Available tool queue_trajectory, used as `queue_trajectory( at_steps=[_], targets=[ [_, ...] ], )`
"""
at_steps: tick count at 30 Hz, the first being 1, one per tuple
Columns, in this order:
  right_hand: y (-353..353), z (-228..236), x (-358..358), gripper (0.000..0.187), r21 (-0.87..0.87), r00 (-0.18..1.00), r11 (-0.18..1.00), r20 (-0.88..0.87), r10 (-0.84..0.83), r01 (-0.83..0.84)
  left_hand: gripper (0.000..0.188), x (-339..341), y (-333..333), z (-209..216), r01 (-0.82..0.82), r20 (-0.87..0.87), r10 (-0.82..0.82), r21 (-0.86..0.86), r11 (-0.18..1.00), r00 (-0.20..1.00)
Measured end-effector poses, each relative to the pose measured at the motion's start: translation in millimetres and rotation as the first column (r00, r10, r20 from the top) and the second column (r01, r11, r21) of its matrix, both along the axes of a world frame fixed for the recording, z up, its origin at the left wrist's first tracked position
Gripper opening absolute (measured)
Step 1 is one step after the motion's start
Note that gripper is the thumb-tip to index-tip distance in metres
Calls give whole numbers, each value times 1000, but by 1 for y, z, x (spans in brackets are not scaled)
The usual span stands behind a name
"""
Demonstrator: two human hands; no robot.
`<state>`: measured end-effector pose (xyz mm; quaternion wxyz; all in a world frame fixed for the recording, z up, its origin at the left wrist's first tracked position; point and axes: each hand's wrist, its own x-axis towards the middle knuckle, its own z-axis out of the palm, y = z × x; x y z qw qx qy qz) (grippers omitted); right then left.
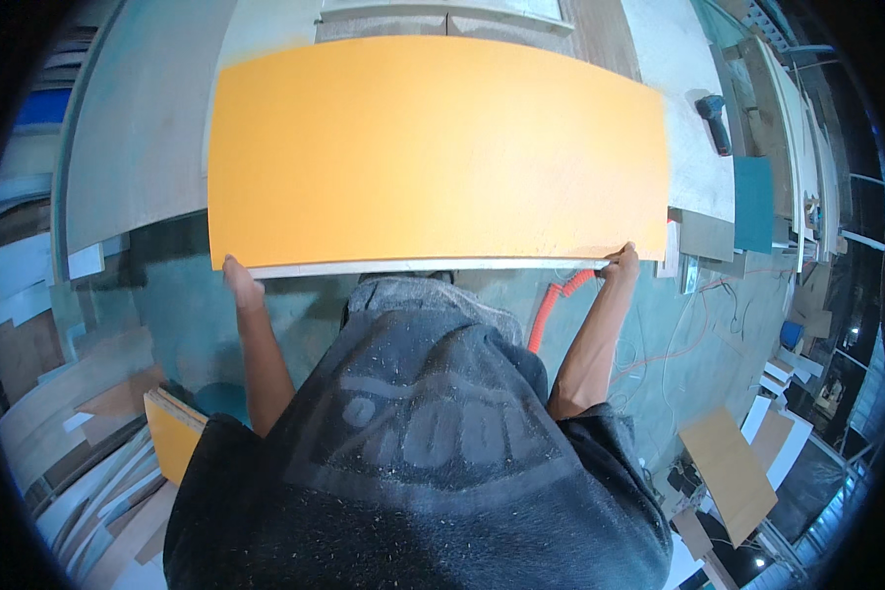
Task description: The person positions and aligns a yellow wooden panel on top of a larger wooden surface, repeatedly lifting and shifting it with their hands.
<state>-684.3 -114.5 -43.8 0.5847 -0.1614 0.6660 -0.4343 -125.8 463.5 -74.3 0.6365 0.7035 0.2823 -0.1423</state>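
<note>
Clock positions are taken from the middle of the view. At 8 o'clock, stacked boards lie in a loose pile at the outer left. At 10 o'clock, a pale surface shows to the left of the main panel. At 8 o'clock, inward of the pile, stands a smaller orange piece.

The left hand, at 9 o'clock, is closed on the near left corner of the orange panel; its thumb lies at the edge, its fingers are hidden. The panel sits at 12 o'clock, orange face up, pale edge toward the person. Its far part overlaps the surface; contact cannot be confirmed. Below it, at 6 o'clock, is a dusty dark shirt.

Between 3 and 4 o'clock hangs a red coiled hose. The right hand, at 3 o'clock, is closed on the panel's near right corner, fingers largely concealed. At 2 o'clock, a dark power tool lies on the surface. At 4 o'clock, a brown board is noted.
</note>
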Motion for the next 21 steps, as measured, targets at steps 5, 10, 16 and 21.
queue_trajectory(
  at_steps=[5,10,16,21],
  targets=[
    [88,53,77,53,-325,1,833,-932,-363,-448,63,-37,-67,102,-47,98,-416,990,131,904],
    [214,127,137,67,282,-301,-113,-924,236,-953,71,-61,-231,106,432,308,-947,844,317,93],
    [225,97,144,73,265,-279,-151,-957,83,-952,80,-91,-315,124,544,-168,-985,830,-124,30],
    [208,102,156,77,312,-337,-177,-932,134,-933,79,-80,-332,125,560,-192,-980,818,-133,48]
  ],
)
